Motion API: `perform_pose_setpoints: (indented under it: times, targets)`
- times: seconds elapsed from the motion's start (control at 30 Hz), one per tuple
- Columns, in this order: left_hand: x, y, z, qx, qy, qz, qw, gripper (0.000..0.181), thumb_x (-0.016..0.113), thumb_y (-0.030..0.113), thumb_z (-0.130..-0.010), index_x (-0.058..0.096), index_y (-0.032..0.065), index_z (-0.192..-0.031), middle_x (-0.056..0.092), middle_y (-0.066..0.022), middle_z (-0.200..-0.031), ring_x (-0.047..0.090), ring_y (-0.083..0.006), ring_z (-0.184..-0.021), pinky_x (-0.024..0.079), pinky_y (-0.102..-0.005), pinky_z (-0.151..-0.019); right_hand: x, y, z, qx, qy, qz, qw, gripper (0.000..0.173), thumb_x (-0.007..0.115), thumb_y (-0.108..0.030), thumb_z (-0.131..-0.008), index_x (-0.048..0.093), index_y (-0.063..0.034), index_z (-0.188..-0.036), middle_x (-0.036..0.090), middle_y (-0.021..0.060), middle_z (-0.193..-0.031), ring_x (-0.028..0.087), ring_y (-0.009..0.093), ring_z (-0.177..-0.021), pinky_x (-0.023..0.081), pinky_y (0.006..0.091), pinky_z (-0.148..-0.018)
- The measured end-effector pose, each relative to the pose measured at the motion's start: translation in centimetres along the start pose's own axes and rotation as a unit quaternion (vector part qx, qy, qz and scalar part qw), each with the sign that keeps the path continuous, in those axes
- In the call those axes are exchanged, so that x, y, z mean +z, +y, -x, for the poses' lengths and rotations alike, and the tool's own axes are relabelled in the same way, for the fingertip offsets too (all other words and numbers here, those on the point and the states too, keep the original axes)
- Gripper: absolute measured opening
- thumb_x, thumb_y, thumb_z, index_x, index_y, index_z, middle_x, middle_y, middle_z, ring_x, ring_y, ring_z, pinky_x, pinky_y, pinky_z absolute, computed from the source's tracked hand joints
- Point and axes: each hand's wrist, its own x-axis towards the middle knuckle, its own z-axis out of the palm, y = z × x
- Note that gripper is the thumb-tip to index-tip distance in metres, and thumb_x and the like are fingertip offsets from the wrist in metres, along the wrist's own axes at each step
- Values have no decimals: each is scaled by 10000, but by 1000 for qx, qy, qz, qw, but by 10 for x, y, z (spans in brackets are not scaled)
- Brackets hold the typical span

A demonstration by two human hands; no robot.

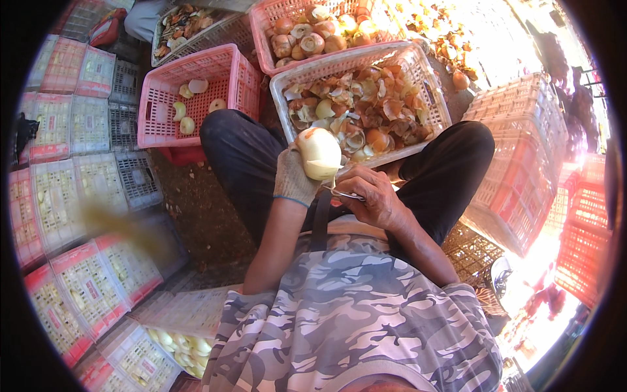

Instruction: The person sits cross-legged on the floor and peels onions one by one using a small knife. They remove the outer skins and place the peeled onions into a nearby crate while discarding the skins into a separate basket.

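Observation:
My left hand (295, 177), in a knitted glove, holds a mostly peeled onion (319, 151) with a small brown patch of skin near its top. My bare right hand (368, 192) is just to the right and below, closed around a small metal tool (350, 195), whose exact kind I cannot tell. A thin strip hangs between the onion and the tool. Beyond my hands, between my knees, a white plastic crate (278, 93) holds loose onion skins (362, 105). A pink crate (147, 108) by my left-hand knee holds several peeled onions (186, 125) and a white cylindrical object (198, 86).
A further pink crate (262, 46) holds unpeeled onions (312, 43). Another crate (157, 49) of scraps stands at the upper left, near a person's leg (142, 20). Stacked crates (93, 176) line the left side; more crates (514, 161) stand at right. Skins (448, 46) lie on the floor.

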Motion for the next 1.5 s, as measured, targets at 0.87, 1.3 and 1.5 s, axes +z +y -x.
perform_pose_setpoints:
  times: [0.87, 1.3, 1.5]
  targets:
    - [22, 51, 3, -278, 152, 470, 824, 344, 361, 151, -986, 596, -9, -1179, 661, -145, -1047, 685, -269, -911, 577, -374, -762, 20, 0, -11, 124, 171, 30, 977, 376, 844, -69, -666, 603, -32, -951, 623, 116, -916, 644, 279, -752, 537, 354, -657]
    - [-16, 51, 24, -181, -119, 459, 861, 353, 384, 178, -990, 557, -50, -1195, 645, -166, -1120, 687, -269, -964, 593, -381, -812, -29, -5, -8, 97, 84, -197, 972, 162, 757, -96, -820, 616, -28, -861, 645, 75, -835, 638, 189, -753, 501, 302, -703]
    - [-35, 80, 0, -65, -301, 164, 937, 368, 412, -41, -790, 663, -48, -1059, 693, -138, -1014, 673, -183, -924, 543, -308, -846, -43, -6, -12, 86, 3, -340, 937, 197, 724, -162, -881, 606, -4, -884, 613, 45, -848, 563, 132, -801, 470, 279, -749]
